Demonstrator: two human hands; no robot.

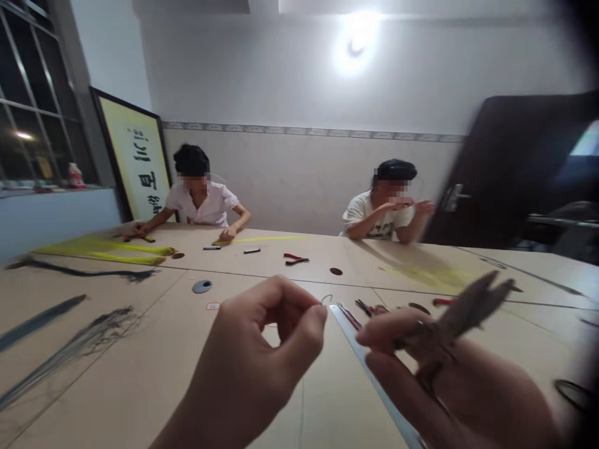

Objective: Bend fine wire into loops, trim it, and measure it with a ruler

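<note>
In the middle of the view my left hand (266, 343) is closed, thumb and forefinger pressed together. From the pinch a short, thin, dark thread (327, 298) sticks out, its end curled to the right. My right hand (468, 380) is turned palm up and closed around a pair of scissors (468, 318). The blades are parted and point up and away to the right; motion blurs them a little. The fingers hide part of the handles. Both hands are held above the table, apart from each other.
A steel ruler (369, 374) lies between my hands on the table (154, 380). Red-handled pliers (296, 258), yellow strands (116, 249), dark thread bundles (70, 355) and a grey disc (202, 286) lie about. Two people, one on the left (201, 202) and one on the right (374, 215), sit opposite.
</note>
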